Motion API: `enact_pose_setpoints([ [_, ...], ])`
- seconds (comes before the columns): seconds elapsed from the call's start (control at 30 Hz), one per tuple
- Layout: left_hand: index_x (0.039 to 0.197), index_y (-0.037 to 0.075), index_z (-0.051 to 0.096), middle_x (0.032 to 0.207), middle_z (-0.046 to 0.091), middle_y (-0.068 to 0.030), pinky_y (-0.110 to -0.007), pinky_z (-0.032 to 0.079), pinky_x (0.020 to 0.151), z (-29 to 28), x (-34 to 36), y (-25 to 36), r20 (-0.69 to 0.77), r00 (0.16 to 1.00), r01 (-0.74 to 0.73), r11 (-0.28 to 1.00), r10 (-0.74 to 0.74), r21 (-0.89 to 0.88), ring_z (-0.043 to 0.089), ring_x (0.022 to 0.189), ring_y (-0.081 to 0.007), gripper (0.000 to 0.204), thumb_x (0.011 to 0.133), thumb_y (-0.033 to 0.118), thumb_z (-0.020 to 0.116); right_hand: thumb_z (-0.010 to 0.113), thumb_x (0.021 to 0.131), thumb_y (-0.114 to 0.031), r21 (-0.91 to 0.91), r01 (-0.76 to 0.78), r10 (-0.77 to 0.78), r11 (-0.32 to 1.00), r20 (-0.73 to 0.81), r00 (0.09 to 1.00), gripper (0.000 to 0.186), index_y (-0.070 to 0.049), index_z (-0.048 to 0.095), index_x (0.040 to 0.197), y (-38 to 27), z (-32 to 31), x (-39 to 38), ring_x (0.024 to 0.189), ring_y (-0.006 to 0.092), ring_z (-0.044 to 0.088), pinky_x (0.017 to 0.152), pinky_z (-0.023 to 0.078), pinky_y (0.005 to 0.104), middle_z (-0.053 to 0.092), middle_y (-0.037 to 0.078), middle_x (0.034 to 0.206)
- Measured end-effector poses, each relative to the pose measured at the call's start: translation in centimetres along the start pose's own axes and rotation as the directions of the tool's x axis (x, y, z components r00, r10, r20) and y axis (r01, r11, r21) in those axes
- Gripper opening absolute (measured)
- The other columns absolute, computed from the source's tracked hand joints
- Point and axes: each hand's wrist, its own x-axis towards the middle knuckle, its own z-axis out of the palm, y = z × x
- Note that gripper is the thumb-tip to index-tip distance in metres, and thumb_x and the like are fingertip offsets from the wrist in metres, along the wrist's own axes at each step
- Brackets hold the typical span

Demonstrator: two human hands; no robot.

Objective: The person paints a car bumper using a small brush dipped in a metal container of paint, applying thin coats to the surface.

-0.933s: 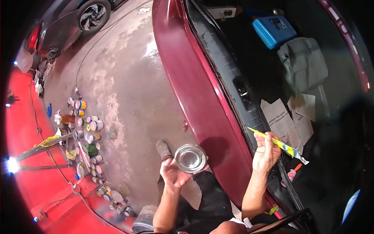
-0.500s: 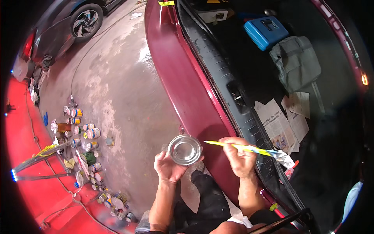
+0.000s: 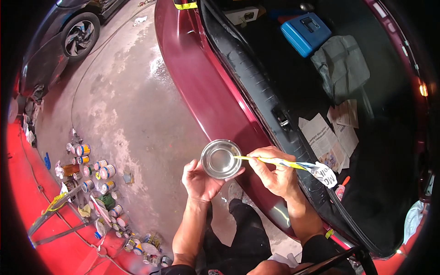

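My left hand is closed round a clear glass cup, held near the lower middle of the head view; whatever is inside looks clear. My right hand, just right of it, grips a slim yellow stick with a white, blue and printed wrapping at its rear end. The stick's pointed tip is at the cup's inner right side; whether it touches anything there I cannot tell. Both hands are over the edge of a maroon car bumper, beside the black sill of an open trunk.
The trunk holds a blue case, a grey bag and newspapers. Several paint cans stand on the concrete floor at left, near a red panel with cables. A dark car is at upper left.
My left hand has raised the cup farther forward. The stick has swung from upright-diagonal at the right to nearly level, moving left until its tip reached the cup. The view has shifted slightly.
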Motion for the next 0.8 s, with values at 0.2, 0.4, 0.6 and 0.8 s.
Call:
enact_pose_setpoints([
  [0.2, 0.143, -0.003, 0.05, 0.142, 0.056, -0.023, -0.06, 0.043, 0.109, 1.1, 2.4, 1.8, 0.008, 0.999, 0.033, 0.998, -0.033, -0.045, 0.055, 0.13, -0.0385, 0.076, 0.091, 0.052, 0.055, 0.072, 0.091, -0.002, -0.032, 0.026, -0.026, 0.999, 0.012, 1.0, 0.011, 0.0, 0.07, 0.102, 0.4, 0.6, 2.5, 0.082, 0.0248, 0.072, 0.075, 0.056, 0.0346, 0.075, 0.012, 0.092],
  [0.4, 0.143, -0.005, 0.049, 0.143, 0.055, -0.024, -0.057, 0.043, 0.11, 0.9, 3.3, 3.2, 0.016, 0.999, 0.038, 0.997, -0.037, -0.071, 0.055, 0.13, -0.038, 0.077, 0.09, 0.051, 0.058, 0.073, 0.09, -0.002, -0.031, 0.032, -0.032, 0.999, 0.021, 0.999, 0.011, -0.001, 0.07, 0.1, 0.5, 1.6, 4.0, 0.08, 0.0247, 0.072, 0.073, 0.055, 0.0344, 0.075, 0.012, 0.091],
  [0.6, 0.142, -0.005, 0.049, 0.142, 0.056, -0.0238, -0.056, 0.043, 0.11, 0.4, 3.8, 3.6, -0.014, 0.999, 0.048, 0.998, -0.049, -0.027, 0.056, 0.129, -0.0375, 0.076, 0.091, 0.05, 0.058, 0.073, 0.09, 0.0, -0.092, 0.031, -0.026, 0.995, 0.055, 0.998, 0.009, 0.0, 0.071, 0.098, 1.1, 2.2, 4.6, 0.081, 0.0247, 0.072, 0.072, 0.055, 0.0337, 0.075, 0.013, 0.091],
  [0.8, 0.143, -0.005, 0.048, 0.144, 0.054, -0.0241, -0.06, 0.043, 0.11, 0.0, 4.0, 3.6, 0.044, 0.997, 0.065, 0.99, -0.06, -0.125, 0.055, 0.13, -0.0408, 0.076, 0.092, 0.05, 0.057, 0.068, 0.096, -0.001, 0.21, -0.305, 0.298, 0.929, 0.069, 0.952, 0.008, 0.005, 0.07, 0.101, 1.7, 2.3, 3.7, 0.086, 0.0141, 0.069, 0.074, 0.054, 0.0274, 0.074, 0.011, 0.095],
])
